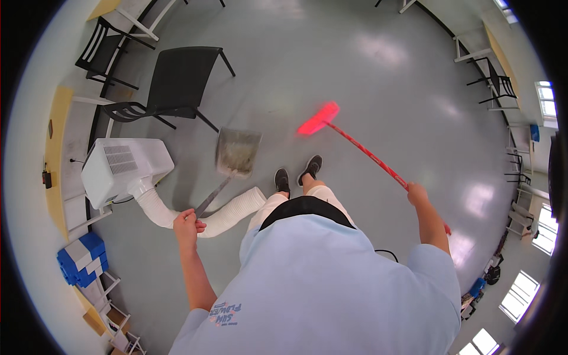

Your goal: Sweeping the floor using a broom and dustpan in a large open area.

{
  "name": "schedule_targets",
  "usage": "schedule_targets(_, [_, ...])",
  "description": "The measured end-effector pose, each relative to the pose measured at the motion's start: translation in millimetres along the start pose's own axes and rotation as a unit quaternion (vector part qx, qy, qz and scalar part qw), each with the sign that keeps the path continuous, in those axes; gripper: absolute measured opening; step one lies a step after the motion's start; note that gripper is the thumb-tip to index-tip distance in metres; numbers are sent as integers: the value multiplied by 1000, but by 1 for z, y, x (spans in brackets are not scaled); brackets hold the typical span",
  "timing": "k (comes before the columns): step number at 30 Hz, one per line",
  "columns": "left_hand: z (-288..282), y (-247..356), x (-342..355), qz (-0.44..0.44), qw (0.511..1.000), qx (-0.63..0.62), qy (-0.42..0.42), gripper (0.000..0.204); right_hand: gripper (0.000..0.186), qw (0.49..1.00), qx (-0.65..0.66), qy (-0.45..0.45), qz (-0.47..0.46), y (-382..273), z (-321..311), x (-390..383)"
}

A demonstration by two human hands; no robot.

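Observation:
My left hand is closed around the dark handle of a long-handled dustpan. Its grey, dirt-stained pan is at floor level, ahead and to the left of my feet. My right hand grips the red patterned stick of a broom, and the tail end of the stick shows behind my forearm. The broom's bright red head is ahead of my shoes, to the right of the dustpan and apart from it. Whether the broom head touches the floor I cannot tell.
A white portable air conditioner stands at left; its ribbed white hose lies beneath the dustpan handle and near my left leg. A black chair is just beyond the dustpan. Tables and blue-and-white boxes line the left wall.

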State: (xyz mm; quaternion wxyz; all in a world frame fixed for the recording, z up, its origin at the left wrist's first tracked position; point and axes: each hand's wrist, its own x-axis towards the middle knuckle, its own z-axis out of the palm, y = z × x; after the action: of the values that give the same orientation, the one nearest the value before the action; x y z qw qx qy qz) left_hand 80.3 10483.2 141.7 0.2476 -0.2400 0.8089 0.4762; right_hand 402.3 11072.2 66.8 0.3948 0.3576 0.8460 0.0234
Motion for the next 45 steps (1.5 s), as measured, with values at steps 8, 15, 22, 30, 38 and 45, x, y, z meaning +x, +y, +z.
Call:
schedule_targets(8, [32,5,-9,-1,999,-41,-23,26,19,976,208,31,-63,-52,9,62])
schedule_targets(15, [77,29,-20,-34,999,5,-31,26,20,969,204,25,-136,-237,-75,150])
schedule_targets(22, [114,18,1,-4,997,59,-50,27,20,984,158,-25,-75,-153,-12,134])
schedule_targets(30, [168,10,43,59,981,156,-96,29,19,982,146,-91,77,42,54,30])
schedule_targets(38, [244,15,74,121,947,257,-153,27,28,953,301,47,1,1,36,112])
schedule_targets(45, [316,20,88,156,905,353,-180,24,24,880,449,-123,97,-70,-34,189])
